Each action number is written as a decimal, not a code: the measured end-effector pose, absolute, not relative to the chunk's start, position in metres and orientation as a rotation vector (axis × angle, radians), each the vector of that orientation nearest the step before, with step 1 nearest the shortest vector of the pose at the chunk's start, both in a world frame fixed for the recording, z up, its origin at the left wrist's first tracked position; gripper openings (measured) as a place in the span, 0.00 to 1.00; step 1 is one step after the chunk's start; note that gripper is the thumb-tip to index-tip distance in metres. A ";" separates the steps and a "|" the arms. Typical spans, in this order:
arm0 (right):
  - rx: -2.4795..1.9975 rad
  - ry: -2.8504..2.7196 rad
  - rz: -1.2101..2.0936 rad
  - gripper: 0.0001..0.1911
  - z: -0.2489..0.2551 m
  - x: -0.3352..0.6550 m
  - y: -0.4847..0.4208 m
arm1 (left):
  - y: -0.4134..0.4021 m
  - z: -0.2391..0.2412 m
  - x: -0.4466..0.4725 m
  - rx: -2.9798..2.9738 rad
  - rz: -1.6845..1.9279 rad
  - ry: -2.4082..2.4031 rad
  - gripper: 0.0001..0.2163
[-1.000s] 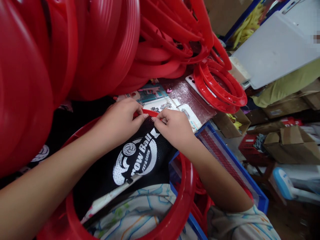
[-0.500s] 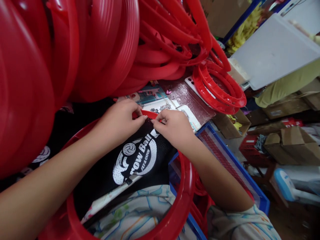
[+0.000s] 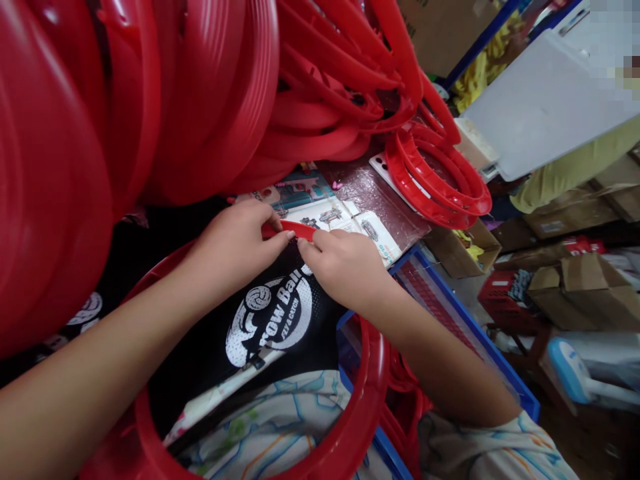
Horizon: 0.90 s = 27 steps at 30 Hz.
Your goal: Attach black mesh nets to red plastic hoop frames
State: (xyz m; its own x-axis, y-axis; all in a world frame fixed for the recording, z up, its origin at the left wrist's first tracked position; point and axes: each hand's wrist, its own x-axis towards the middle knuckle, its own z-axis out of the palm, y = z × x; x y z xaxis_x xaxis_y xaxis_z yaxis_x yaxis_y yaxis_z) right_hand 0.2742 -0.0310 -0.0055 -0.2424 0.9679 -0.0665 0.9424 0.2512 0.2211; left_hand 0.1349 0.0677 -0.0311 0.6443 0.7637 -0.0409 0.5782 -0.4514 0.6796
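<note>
A large red plastic ring (image 3: 369,400) rests tilted in front of me, its near side over my lap. Black mesh fabric (image 3: 323,333) with a white printed ball logo lies across its far part. At the far rim, my left hand (image 3: 240,243) is closed, with thumb and fingers pinching the fabric against the ring. Close beside it, my right hand (image 3: 345,267) is closed on the fabric edge at the same rim, fingertips pressed down. The fingertips partly hide the exact spot where fabric meets ring.
Large red rings (image 3: 215,100) are piled at the left and back. Smaller red rings (image 3: 435,177) lie on a phone at the table's edge. A blue-rimmed crate (image 3: 500,373) stands at the right. Cardboard boxes (image 3: 585,290) and a person's yellowish clothing (image 3: 575,170) are farther right.
My right hand has shifted slightly left, closer to my left hand, and its fingers have folded down over the rim. My left hand and the ring have barely moved.
</note>
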 end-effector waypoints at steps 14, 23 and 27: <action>1.652 2.318 0.179 0.13 0.009 0.272 -0.026 | 0.066 -0.038 0.125 2.388 0.583 0.719 0.13; 1.885 2.290 0.029 0.12 0.003 0.280 -0.028 | 0.068 -0.049 0.121 2.800 0.351 0.494 0.15; 2.362 2.163 -0.376 0.12 0.004 0.288 -0.031 | 0.064 -0.050 0.120 2.778 0.408 0.564 0.14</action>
